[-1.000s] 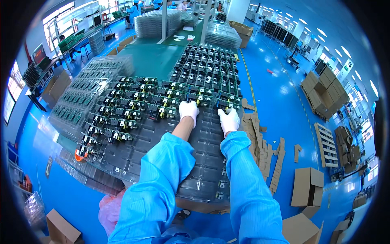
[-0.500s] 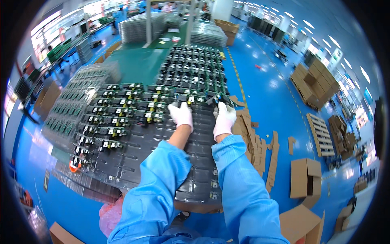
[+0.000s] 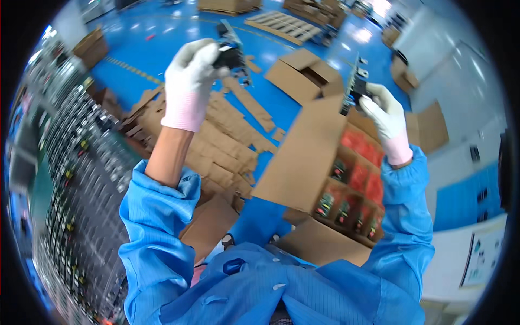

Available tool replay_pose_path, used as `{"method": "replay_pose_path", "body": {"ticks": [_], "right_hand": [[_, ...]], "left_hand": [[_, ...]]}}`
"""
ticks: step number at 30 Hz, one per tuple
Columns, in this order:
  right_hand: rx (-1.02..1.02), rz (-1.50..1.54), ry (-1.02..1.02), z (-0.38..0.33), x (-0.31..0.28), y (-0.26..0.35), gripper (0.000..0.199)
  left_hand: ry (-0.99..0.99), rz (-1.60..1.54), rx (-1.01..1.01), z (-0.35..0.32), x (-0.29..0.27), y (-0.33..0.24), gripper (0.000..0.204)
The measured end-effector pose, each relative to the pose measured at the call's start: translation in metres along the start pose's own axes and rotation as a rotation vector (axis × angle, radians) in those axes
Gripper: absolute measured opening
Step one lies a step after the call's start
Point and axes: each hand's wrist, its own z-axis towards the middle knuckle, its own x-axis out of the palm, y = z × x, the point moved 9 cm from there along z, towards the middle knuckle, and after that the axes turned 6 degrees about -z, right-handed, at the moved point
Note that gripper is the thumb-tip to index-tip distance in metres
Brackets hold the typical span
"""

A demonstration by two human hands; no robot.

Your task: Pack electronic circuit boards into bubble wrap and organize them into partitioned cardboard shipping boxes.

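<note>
My left hand [image 3: 189,81], in a white glove with a pink cuff, is closed on a circuit board [image 3: 232,53] with black components. It is raised above the flat cardboard pieces. My right hand [image 3: 387,116], gloved the same way, grips a second circuit board [image 3: 356,85], held on edge above the far side of an open carton [image 3: 300,157]. Inside that carton, cardboard dividers form cells; several hold circuit boards [image 3: 342,212], others show pinkish-red bags [image 3: 358,177]. Neither board touches the carton.
To the left, a table carries rows of circuit boards [image 3: 65,216], blurred. Torn cardboard sheets [image 3: 216,146] lie beside it on the blue floor. Farther off are another open carton [image 3: 306,73], a wooden pallet [image 3: 283,26] and stacked boxes. A white wall [image 3: 460,260] is at the right.
The view has swung right, from the table to the open carton. Both hands have left the table's boards and spread apart, each now lifting one circuit board.
</note>
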Motion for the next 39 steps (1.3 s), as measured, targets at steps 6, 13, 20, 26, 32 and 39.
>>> {"method": "replay_pose_path", "body": {"ticks": [6, 13, 20, 26, 32, 39], "right_hand": [[0.35, -0.147, 0.037, -0.141, -0.157, -0.169, 0.035], [0.565, -0.264, 0.098, -0.218, -0.196, -0.304, 0.035], [0.493, -0.18, 0.102, -0.216, -0.182, -0.361, 0.035], [0.515, -0.719, 0.302, -0.214, -0.16, -0.371, 0.034], [0.557, -0.978, 0.521, -0.205, -0.127, -0.394, 0.038], [0.428, -0.856, 0.666, -0.198, -0.074, -0.436, 0.028]], "left_hand": [[0.708, 0.635, 0.18, -0.067, 0.241, 0.162, 0.022], [1.185, 0.748, 0.207, -0.169, 0.344, 0.339, 0.02], [1.5, 1.124, 0.256, -0.212, 0.361, 0.433, 0.014], [1.686, 1.291, 0.309, -0.24, 0.36, 0.462, 0.012], [1.6, 1.424, -0.034, -0.256, 0.358, 0.494, 0.012], [1.635, 1.205, -0.113, -0.251, 0.309, 0.533, 0.015]]}}
